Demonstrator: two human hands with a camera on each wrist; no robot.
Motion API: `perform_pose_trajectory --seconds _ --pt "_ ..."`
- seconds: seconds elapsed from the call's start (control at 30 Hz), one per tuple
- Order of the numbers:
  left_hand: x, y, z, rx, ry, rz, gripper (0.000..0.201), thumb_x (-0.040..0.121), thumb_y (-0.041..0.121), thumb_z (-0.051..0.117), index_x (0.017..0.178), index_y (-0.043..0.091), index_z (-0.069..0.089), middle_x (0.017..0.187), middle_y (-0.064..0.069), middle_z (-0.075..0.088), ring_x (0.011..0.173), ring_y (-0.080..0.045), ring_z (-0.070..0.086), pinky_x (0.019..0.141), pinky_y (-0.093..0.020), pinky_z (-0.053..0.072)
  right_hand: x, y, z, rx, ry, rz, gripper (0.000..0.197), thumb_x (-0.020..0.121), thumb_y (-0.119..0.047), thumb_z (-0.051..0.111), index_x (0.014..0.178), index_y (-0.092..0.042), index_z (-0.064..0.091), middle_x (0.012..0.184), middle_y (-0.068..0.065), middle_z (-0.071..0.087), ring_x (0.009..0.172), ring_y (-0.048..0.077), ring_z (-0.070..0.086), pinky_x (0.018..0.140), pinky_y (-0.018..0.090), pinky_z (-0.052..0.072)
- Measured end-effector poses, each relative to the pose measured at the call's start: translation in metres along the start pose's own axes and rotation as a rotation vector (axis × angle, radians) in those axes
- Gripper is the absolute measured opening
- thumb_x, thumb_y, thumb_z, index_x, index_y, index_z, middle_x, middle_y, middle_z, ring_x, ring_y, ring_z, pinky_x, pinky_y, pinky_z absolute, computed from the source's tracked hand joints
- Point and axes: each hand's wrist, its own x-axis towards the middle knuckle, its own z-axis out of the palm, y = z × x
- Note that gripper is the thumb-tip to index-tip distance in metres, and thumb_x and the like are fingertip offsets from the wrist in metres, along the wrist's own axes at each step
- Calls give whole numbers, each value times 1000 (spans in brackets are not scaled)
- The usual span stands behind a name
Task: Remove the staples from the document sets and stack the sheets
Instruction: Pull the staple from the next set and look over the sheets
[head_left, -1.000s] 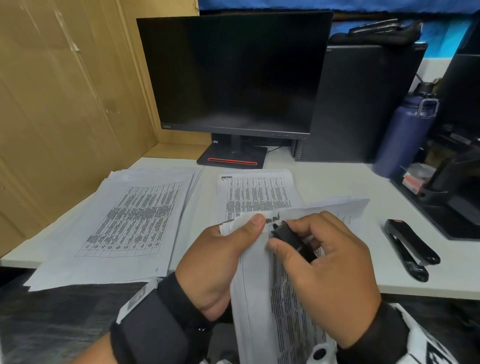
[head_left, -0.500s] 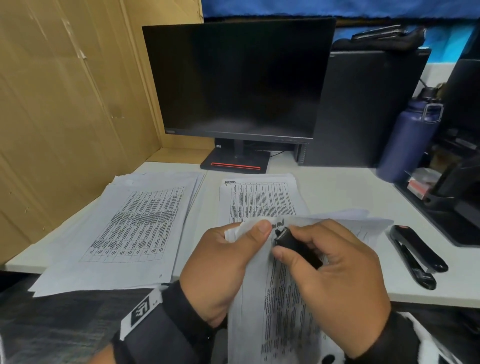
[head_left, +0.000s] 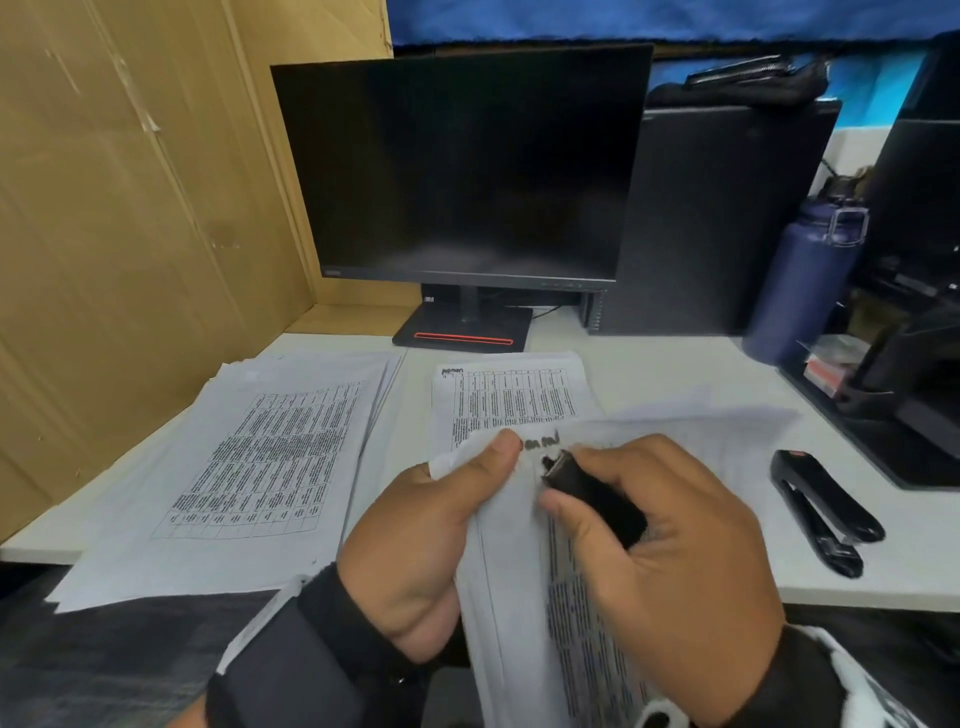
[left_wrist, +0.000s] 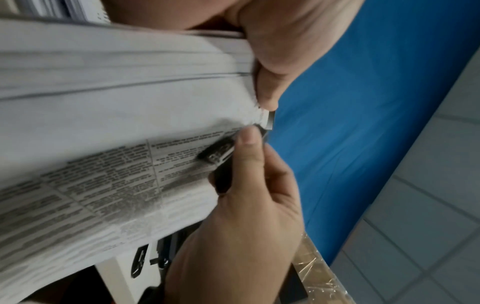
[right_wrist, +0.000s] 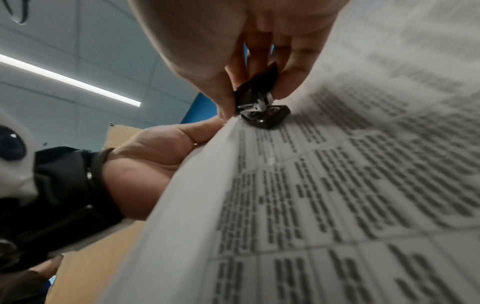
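A stapled document set (head_left: 519, 597) is held up over the desk's front edge. My left hand (head_left: 441, 525) pinches its top left corner, thumb on the printed side. My right hand (head_left: 670, 561) grips a small black staple remover (head_left: 587, 493), whose metal tip is pressed against that corner just right of my left thumb. In the right wrist view the staple remover (right_wrist: 259, 105) bites at the paper's corner beside the left hand (right_wrist: 161, 148). The left wrist view shows the document set (left_wrist: 116, 123) edge-on and the remover's tip (left_wrist: 221, 153). The staple itself cannot be made out.
A wide stack of loose printed sheets (head_left: 260, 457) lies on the white desk (head_left: 675, 374) at the left, and another printed set (head_left: 509, 400) in the middle. A black stapler (head_left: 821, 509) lies at the right. Behind stand a monitor (head_left: 467, 171), a blue bottle (head_left: 805, 280) and a black tray (head_left: 883, 415).
The hands and the document set stay nearly in place; the staple remover's tip has worked slightly at the corner. The head view has shifted a little.
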Motion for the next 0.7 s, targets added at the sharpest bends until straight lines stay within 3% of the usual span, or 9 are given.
perform_pose_trajectory --seconds 0.13,0.33,0.6,0.7 --pt "-2 8 3 -2 -33 17 31 89 24 66 109 3 79 114 -23 76 99 -34 76 87 -43 63 3 2 -2 96 10 84 17 77 -38 77 90 -31 70 83 -20 60 80 3 61 68 23 48" --pt "-6 3 6 23 -43 39 30 90 23 65 111 6 79 117 -21 76 106 -35 75 91 -43 62 2 1 -3 108 1 81 16 77 -38 77 90 -32 69 82 -21 60 80 3 61 68 21 48" --pt "-5 3 3 164 -24 149 29 83 28 70 99 7 81 105 -20 79 97 -33 77 83 -38 62 8 4 -4 214 -60 154 21 74 -39 83 91 -35 71 83 -13 68 80 11 66 68 28 52" --pt "-6 0 4 195 -14 169 28 84 29 70 98 8 82 104 -20 79 97 -35 77 89 -42 61 7 5 -5 216 -67 160 23 75 -41 82 94 -35 70 84 -14 68 80 10 67 69 31 53"
